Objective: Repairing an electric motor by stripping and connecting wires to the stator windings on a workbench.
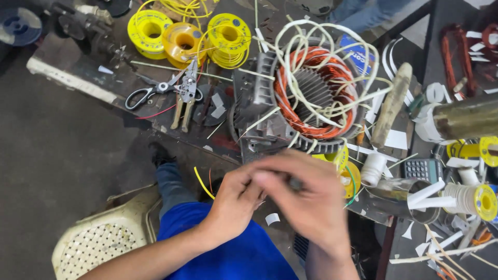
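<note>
Your left hand (236, 199) and right hand (306, 199) meet at the table's near edge, below the stator (311, 93); both blurred, so I cannot tell either grip; likely working a lead; steady fingers next.

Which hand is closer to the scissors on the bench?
Left. The left hand sits below and right of the scissors; the right hand is farther right.
</note>
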